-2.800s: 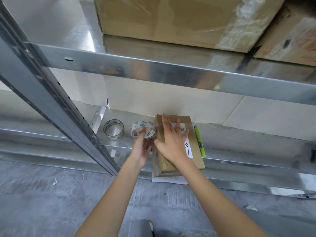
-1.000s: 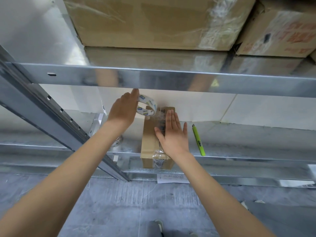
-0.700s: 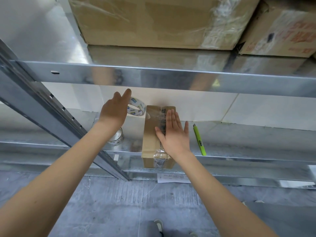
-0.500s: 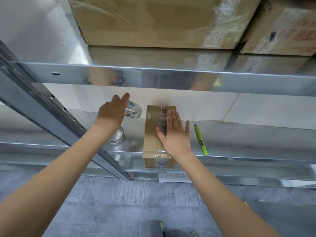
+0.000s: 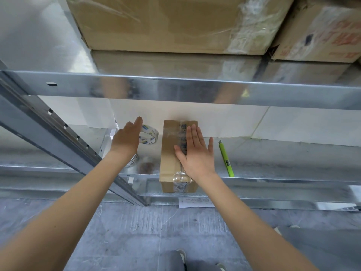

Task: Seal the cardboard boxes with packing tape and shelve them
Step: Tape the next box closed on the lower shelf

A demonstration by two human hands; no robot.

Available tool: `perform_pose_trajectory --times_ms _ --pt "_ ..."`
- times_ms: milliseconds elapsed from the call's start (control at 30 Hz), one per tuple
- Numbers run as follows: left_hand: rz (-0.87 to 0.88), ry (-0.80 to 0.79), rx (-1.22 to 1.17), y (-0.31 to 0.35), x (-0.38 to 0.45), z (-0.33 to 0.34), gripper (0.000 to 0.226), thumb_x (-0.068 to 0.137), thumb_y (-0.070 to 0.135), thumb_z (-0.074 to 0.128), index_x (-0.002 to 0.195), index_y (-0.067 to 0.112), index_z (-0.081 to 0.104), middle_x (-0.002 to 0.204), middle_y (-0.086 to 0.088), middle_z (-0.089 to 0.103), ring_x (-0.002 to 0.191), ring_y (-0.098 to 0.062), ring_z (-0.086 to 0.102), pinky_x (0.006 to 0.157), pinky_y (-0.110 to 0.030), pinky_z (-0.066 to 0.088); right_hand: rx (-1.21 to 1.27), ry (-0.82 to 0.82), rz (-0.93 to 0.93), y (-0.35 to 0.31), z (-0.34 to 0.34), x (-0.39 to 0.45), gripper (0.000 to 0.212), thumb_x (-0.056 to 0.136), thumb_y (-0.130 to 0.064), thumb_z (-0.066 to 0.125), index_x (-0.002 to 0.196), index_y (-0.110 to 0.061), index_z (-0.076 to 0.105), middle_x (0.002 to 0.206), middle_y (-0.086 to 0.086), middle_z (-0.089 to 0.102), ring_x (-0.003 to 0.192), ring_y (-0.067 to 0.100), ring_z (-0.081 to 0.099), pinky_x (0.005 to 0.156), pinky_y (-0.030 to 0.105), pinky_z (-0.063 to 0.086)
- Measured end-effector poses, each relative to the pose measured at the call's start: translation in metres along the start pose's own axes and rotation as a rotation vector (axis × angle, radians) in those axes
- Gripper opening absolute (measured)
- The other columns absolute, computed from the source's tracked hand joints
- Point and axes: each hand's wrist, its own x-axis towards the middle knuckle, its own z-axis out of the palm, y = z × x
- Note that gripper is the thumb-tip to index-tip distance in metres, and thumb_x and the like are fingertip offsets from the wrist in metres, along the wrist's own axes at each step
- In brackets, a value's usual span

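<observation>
Box [image 5: 170, 153] on shelf [image 5: 273, 159] — long axis runs front-to-back; right hand [image 5: 196, 153] flat on it, left hand [image 5: 126, 141] holds tape [image 5: 149, 134].

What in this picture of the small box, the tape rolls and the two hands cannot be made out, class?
- Head view: how the left hand holds the tape roll; its back hides the fingers.
- Second tape roll: mostly behind the left wrist.
- Small box top seam: partly under the flat right hand.
- Paper sheet print: too small.
</observation>
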Motion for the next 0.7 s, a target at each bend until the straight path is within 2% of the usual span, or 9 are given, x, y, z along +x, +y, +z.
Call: perform_pose_trajectory --times_ms 100,267,400,500,567,667,700 --pt "-0.023 -0.027 -0.052 -0.001 -0.001 0.014 0.036 0.085 -0.010 0.041 0.112 0.012 0.034 0.094 -0.014 0.051 0.076 -0.035 0.055 0.059 -0.039 0.039 0.001 0.006 -0.003 0.000 0.001 0.000 0.074 0.100 -0.057 0.022 0.156 -0.015 -0.002 0.164 -0.001 -0.007 0.149 0.010 -0.010 0.120 0.049 -0.005" --pt "-0.055 -0.071 -0.148 -0.002 0.001 0.031 0.036 0.086 -0.012 0.036 0.109 0.015 0.033 0.093 -0.015 0.053 0.074 -0.035 0.054 0.056 -0.043 0.041 -0.050 -0.015 -0.001 0.000 0.001 0.001 0.070 0.100 -0.055 0.018 0.156 -0.017 -0.002 0.163 -0.002 -0.009 0.149 0.010 -0.012 0.119 0.052 -0.009" --pt "-0.107 -0.088 -0.218 0.001 0.001 0.037 0.037 0.086 -0.012 0.036 0.107 0.017 0.033 0.091 -0.016 0.057 0.074 -0.036 0.057 0.062 -0.047 0.050 -0.173 -0.049 -0.085 -0.006 -0.001 0.004 0.059 0.104 -0.041 0.013 0.155 -0.017 -0.002 0.163 -0.003 -0.009 0.149 0.011 -0.012 0.114 0.054 -0.016" --pt "-0.116 -0.101 -0.190 0.002 0.001 0.038 0.044 0.081 -0.016 0.040 0.108 0.018 0.033 0.090 -0.015 0.057 0.072 -0.034 0.055 0.056 -0.041 0.044 -0.125 -0.077 -0.151 -0.009 -0.005 0.007 0.056 0.105 -0.032 0.016 0.156 -0.014 0.000 0.164 -0.001 -0.004 0.150 0.012 -0.007 0.117 0.050 -0.013" --pt "-0.122 -0.094 -0.159 0.007 0.000 0.035 0.041 0.084 -0.014 0.038 0.112 0.016 0.034 0.090 -0.014 0.055 0.072 -0.033 0.053 0.056 -0.038 0.038 -0.084 -0.113 -0.088 -0.019 -0.006 0.010 0.062 0.104 -0.040 0.018 0.155 -0.010 0.000 0.164 0.004 -0.006 0.150 0.016 -0.008 0.119 0.049 -0.011" --pt "-0.132 -0.075 -0.159 0.012 -0.002 0.034 0.029 0.092 -0.007 0.034 0.113 0.013 0.036 0.090 -0.014 0.052 0.074 -0.033 0.050 0.059 -0.039 0.035 -0.028 -0.140 0.073 -0.047 0.000 0.012 0.100 0.091 -0.072 0.023 0.153 0.001 -0.005 0.161 0.014 -0.013 0.150 0.026 -0.013 0.117 0.050 -0.012" --pt "-0.137 -0.073 -0.168 0.010 -0.004 0.035 0.028 0.092 -0.007 0.035 0.113 0.012 0.036 0.090 -0.014 0.053 0.074 -0.033 0.051 0.059 -0.039 0.035 -0.046 -0.124 0.083 -0.055 0.004 0.012 0.103 0.089 -0.073 0.028 0.152 0.002 -0.007 0.160 0.016 -0.015 0.149 0.027 -0.014 0.117 0.052 -0.013"
